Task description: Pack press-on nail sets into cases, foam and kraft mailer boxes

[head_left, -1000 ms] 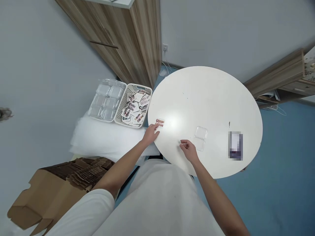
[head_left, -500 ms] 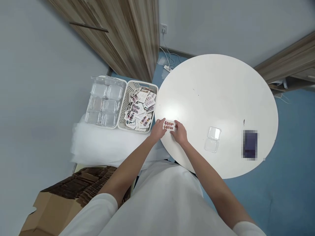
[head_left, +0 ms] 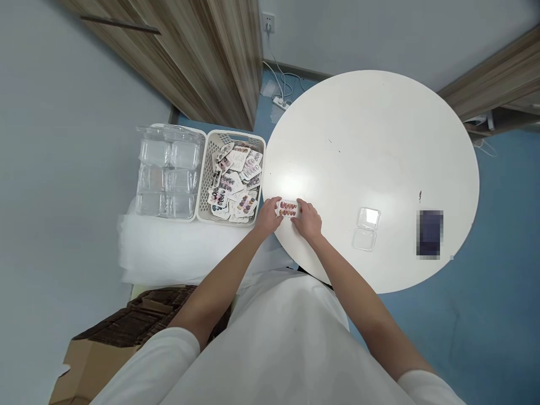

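Observation:
A small white card of press-on nails [head_left: 288,208], with two rows of reddish-orange nails, is held level over the near left edge of the round white table [head_left: 371,129]. My left hand [head_left: 268,217] pinches its left end. At the card's right end, my right hand [head_left: 309,220] grips with thumb and fingers. To the right, a clear plastic case [head_left: 367,229] lies unfolded on the table, its two halves apart. Left of my hands stands a white basket [head_left: 203,185] heaped with more nail cards [head_left: 234,183].
Clear plastic cases [head_left: 169,177] fill another basket at the left. White wrapping sheet [head_left: 177,247] lies below the baskets, and a cardboard box [head_left: 97,360] sits at lower left. A blurred dark object [head_left: 430,233] rests on the table's right side. Cables [head_left: 284,84] run along the floor.
The view has shifted slightly, so the table and baskets sit a little higher in the picture. Both hands still hold the nail card, with little change in grip.

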`<state>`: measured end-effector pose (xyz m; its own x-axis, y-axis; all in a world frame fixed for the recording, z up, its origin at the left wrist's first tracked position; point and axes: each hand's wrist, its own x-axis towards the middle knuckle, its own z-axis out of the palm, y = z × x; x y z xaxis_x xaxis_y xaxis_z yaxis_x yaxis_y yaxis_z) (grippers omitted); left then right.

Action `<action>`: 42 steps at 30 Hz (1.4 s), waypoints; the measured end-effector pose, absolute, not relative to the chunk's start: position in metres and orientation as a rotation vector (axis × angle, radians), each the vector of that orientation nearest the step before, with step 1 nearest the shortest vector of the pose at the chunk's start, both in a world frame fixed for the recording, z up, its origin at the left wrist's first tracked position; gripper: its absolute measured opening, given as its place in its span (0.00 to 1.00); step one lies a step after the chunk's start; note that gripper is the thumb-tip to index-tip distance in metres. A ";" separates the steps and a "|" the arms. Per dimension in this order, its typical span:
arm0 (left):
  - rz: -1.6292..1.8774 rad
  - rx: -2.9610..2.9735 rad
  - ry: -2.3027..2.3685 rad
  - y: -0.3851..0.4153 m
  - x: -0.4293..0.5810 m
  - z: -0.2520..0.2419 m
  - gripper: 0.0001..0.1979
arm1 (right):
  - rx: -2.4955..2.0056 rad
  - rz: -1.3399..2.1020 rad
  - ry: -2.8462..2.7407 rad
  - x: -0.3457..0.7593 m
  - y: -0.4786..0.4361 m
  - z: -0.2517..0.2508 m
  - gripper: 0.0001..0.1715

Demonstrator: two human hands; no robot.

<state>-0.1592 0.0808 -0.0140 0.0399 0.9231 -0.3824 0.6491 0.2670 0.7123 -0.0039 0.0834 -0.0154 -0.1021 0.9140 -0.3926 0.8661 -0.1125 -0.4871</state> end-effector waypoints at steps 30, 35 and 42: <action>0.488 1.628 1.330 0.042 -0.108 0.006 0.33 | -1.693 1.155 -1.864 0.087 0.027 0.005 0.37; 0.436 1.654 1.268 0.027 -0.063 0.009 0.33 | -1.701 1.172 -1.842 0.140 0.002 0.010 0.36; 0.343 1.831 1.217 0.015 0.002 0.012 0.31 | -1.644 1.118 -1.947 0.216 -0.017 0.005 0.35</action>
<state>0.0023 0.0145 0.0124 0.4805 0.8463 -0.2299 0.6019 -0.1276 0.7883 0.2165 -0.0165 0.0047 -0.2602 0.9416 -0.2139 0.6592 0.0114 -0.7519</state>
